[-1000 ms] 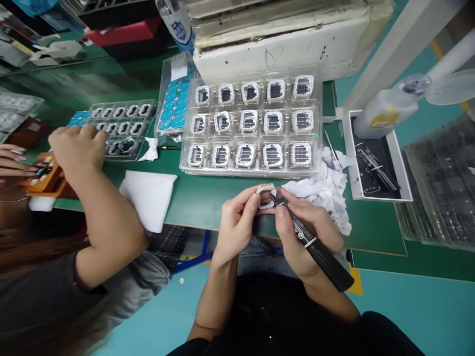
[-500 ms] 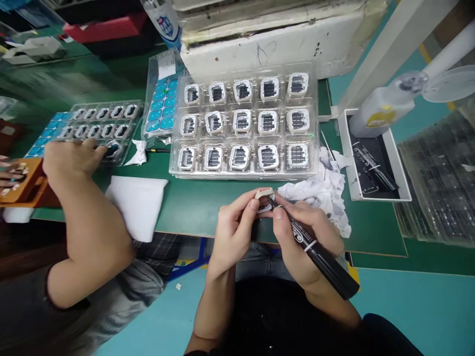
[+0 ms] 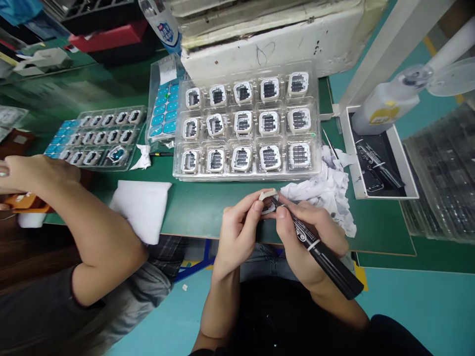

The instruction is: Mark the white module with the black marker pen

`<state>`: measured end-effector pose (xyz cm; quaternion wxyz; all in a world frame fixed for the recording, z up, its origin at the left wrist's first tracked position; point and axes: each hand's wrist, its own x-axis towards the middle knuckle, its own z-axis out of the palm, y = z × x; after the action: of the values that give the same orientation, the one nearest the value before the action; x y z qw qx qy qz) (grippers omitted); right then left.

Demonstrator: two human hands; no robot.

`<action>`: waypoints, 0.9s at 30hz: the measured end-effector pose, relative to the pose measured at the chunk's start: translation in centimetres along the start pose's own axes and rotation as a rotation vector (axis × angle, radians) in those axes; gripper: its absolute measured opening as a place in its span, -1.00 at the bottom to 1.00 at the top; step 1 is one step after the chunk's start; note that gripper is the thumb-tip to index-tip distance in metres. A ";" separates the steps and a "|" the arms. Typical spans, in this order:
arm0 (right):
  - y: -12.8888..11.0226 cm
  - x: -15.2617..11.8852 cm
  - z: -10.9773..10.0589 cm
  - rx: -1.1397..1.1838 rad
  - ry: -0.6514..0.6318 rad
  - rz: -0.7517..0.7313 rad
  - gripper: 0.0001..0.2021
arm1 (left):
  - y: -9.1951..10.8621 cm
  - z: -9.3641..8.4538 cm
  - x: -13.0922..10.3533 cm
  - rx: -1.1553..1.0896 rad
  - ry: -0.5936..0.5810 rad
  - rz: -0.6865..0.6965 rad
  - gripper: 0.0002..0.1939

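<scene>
My left hand [image 3: 239, 230] is closed on a small white plastic frame [image 3: 267, 196], pinching it by its edge above the near side of the bench. In my right hand [image 3: 313, 237] is a black marker pen [image 3: 319, 249], its tip against the inside of the frame and its thick end pointing down toward me. The fingers of both hands partly cover the frame. Beyond my hands, a clear plastic tray [image 3: 247, 173] holds several similar white frames with dark bars inside. Crumpled white tissue [image 3: 326, 190] lies just right of my right hand.
At right, a white box [image 3: 389, 193] holds a pump bottle [image 3: 386, 111] and another black marker [image 3: 382, 165]. A folded white cloth [image 3: 143, 207] lies left, near a co-worker's arm [image 3: 92, 232]. A smaller filled tray [image 3: 107, 131] and a bag of blue pieces [image 3: 163, 111] stand behind.
The co-worker's hand has drawn back left from the smaller tray, uncovering a blue-green piece there. My hands keep nearly the same pose; the whole view has shifted slightly.
</scene>
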<state>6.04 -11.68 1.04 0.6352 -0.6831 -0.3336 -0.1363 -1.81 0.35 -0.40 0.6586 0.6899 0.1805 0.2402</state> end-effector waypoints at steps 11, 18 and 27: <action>0.1 0.0 0.0 -0.058 0.001 -0.022 -0.87 | 0.3 -0.3 0.0 0.175 -0.023 0.061 -0.68; 0.1 0.0 0.2 -0.080 0.045 -0.039 -0.86 | 0.4 -0.1 -0.2 0.262 -0.018 0.126 -0.66; 0.3 -0.3 0.3 -0.071 0.063 -0.079 -0.85 | 0.5 -0.1 -0.4 0.301 -0.046 0.167 -0.68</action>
<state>5.90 -11.43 0.55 0.6148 -0.6870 -0.3351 -0.1942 -2.20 0.21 0.02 0.5297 0.7985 0.1416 0.2485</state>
